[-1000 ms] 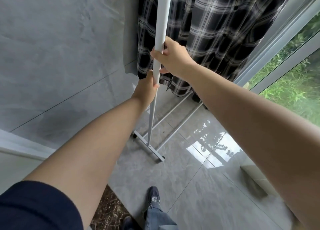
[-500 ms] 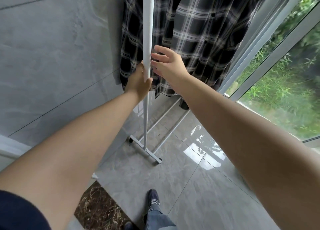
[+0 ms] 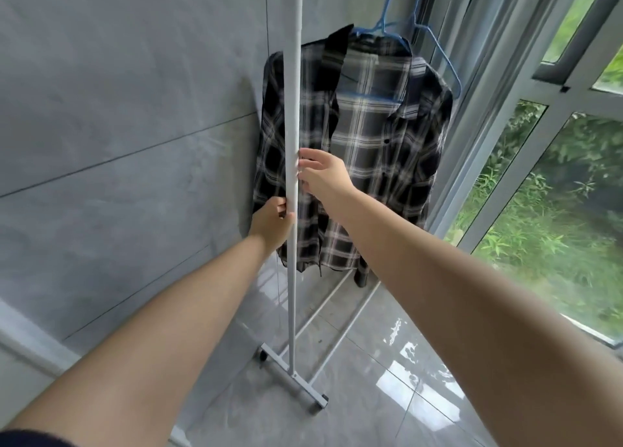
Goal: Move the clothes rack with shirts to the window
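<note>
While the clothes rack [image 3: 292,210] stands on the glossy grey floor [image 3: 371,396] between the grey wall [image 3: 118,126] and the window [image 3: 556,210], its white upright pole rises from a flat base bar with small wheels. One black and white plaid shirt [image 3: 381,163] hangs from a blue hanger [image 3: 387,32] on the top rail, near the window frame. The left hand [image 3: 271,224] is closed around the pole, lower down. The right hand [image 3: 323,177] is higher, its fingers loosely open, and only the fingertips touch the pole.
</note>
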Motion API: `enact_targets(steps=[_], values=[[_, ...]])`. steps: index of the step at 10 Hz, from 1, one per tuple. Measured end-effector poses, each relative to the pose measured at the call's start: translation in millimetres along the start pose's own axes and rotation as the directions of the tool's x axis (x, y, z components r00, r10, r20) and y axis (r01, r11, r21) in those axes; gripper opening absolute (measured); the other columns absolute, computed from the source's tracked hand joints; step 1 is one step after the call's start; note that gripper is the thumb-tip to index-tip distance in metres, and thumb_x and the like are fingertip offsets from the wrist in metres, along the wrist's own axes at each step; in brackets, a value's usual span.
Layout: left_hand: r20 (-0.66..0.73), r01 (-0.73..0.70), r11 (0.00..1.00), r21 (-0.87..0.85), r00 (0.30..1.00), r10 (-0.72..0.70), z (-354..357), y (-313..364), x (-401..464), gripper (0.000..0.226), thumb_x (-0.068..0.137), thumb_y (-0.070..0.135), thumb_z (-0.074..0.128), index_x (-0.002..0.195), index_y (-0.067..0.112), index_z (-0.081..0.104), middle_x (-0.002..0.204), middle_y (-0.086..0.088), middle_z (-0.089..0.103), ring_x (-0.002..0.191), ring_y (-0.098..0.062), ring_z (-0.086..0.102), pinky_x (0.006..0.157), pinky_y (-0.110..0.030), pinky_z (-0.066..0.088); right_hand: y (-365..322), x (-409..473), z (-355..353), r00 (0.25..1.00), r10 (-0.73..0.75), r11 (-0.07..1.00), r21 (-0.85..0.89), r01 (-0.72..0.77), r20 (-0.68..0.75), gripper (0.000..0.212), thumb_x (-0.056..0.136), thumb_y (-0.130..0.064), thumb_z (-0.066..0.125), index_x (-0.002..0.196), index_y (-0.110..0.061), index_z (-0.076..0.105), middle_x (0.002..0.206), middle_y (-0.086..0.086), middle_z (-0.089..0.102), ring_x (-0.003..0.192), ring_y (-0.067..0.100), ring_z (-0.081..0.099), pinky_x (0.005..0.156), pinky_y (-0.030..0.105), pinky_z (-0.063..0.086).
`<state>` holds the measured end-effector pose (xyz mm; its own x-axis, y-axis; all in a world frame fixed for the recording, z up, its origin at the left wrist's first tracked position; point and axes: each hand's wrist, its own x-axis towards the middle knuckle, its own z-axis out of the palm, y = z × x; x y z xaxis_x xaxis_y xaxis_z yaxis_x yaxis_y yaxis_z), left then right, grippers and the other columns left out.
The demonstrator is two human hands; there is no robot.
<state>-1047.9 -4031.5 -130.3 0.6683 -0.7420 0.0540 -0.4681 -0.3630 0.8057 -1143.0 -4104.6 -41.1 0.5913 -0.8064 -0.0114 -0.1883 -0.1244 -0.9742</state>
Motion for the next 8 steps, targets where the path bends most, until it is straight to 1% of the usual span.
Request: enact_targets(steps=[1,2,3,4,5,6,7,8], values=[[-0.054,0.028,0.998,-0.054,0.998,-0.031,0.1,3.4,-0.4,0.015,0.088,0.017,0.054,0.098,0.012,0.064,0.090,-0.003,0.069,0.084,-0.022,0.061,0.072,-0.029,0.039,-5.0,5.7,-5.1,1.000,-0.016,1.000,-0.001,0.016,0.021,0.043,0.092,-0.003,0.052,0.128,-0.022,0.067,0.121,0.005,0.075,0.093,0.023,0.070,0.098,0.052,0.058],[-0.158,0.048,0.988,-0.145,0.985,-0.071,-4.4,11.3,9.0,0.009,0.084,0.020,0.060,0.092,0.024,0.057,0.090,0.005,0.066,0.079,-0.013,0.060,0.069,-0.024,0.040,-13.4,15.6,-12.3,0.999,-0.036,0.999,-0.012,0.037,0.032,0.039,0.090,-0.003,0.055,0.119,-0.025,0.070,0.116,0.003,0.077,0.105,0.026,0.073,0.098,0.050,0.060],[-0.179,0.026,0.978,-0.208,0.982,-0.064,-8.6,21.0,17.9,0.013,0.085,0.023,0.062,0.094,0.030,0.056,0.091,0.013,0.066,0.079,-0.001,0.061,0.064,-0.013,0.039,-19.2,26.8,-15.6,0.997,-0.069,0.998,0.000,0.069,0.041,0.032,0.088,-0.006,0.059,0.106,-0.028,0.073,0.110,0.002,0.079,0.106,0.023,0.074,0.097,0.047,0.061],[-0.165,-0.001,0.975,-0.221,0.986,-0.036,-11.1,25.3,24.0,0.012,0.083,0.030,0.063,0.083,0.039,0.055,0.090,0.018,0.069,0.084,-0.005,0.066,0.071,-0.022,0.048,-21.8,30.5,-13.5,0.995,-0.092,0.996,-0.013,0.092,0.034,0.021,0.087,-0.015,0.068,0.095,-0.033,0.072,0.103,-0.002,0.080,0.102,0.017,0.075,0.096,0.043,0.062],[-0.159,-0.088,0.972,-0.220,0.986,0.054,-14.1,26.8,30.0,0.009,0.084,0.032,0.065,0.086,0.038,0.058,0.087,0.015,0.071,0.078,0.003,0.066,0.067,-0.014,0.047,-25.4,34.1,-10.6,0.992,-0.125,0.992,-0.029,0.125,0.007,0.019,0.088,-0.017,0.070,0.104,-0.025,0.075,0.105,-0.002,0.080,0.102,0.015,0.075,0.098,0.041,0.062],[-0.172,-0.158,0.958,-0.240,0.978,0.118,-16.7,26.8,32.9,0.009,0.083,0.030,0.067,0.088,0.034,0.061,0.083,0.013,0.072,0.078,0.002,0.067,0.065,-0.008,0.046,-33.9,23.4,-12.9,0.990,-0.140,0.989,-0.043,0.140,-0.014,0.028,0.089,-0.017,0.069,0.115,-0.025,0.074,0.110,-0.004,0.079,0.104,0.012,0.074,0.099,0.039,0.061],[-0.200,-0.188,0.962,-0.199,0.969,0.148,-16.9,22.1,35.2,0.012,0.083,0.026,0.073,0.088,0.031,0.062,0.083,0.013,0.072,0.076,0.004,0.067,0.065,-0.006,0.047,-51.8,1.5,-20.1,0.981,-0.191,0.982,-0.003,0.191,-0.027,0.029,0.091,-0.013,0.068,0.117,-0.026,0.074,0.113,-0.003,0.079,0.108,0.013,0.073,0.105,0.040,0.057],[-0.171,-0.155,0.949,-0.276,0.979,0.110,-14.9,18.1,40.5,0.013,0.085,0.024,0.074,0.091,0.028,0.062,0.088,0.009,0.073,0.082,-0.005,0.069,0.076,-0.020,0.054,-74.4,-21.8,-28.9,0.955,-0.294,0.951,0.091,0.295,-0.026,0.034,0.093,-0.005,0.067,0.124,-0.018,0.071,0.119,0.000,0.077,0.111,0.012,0.073,0.106,0.038,0.057]])
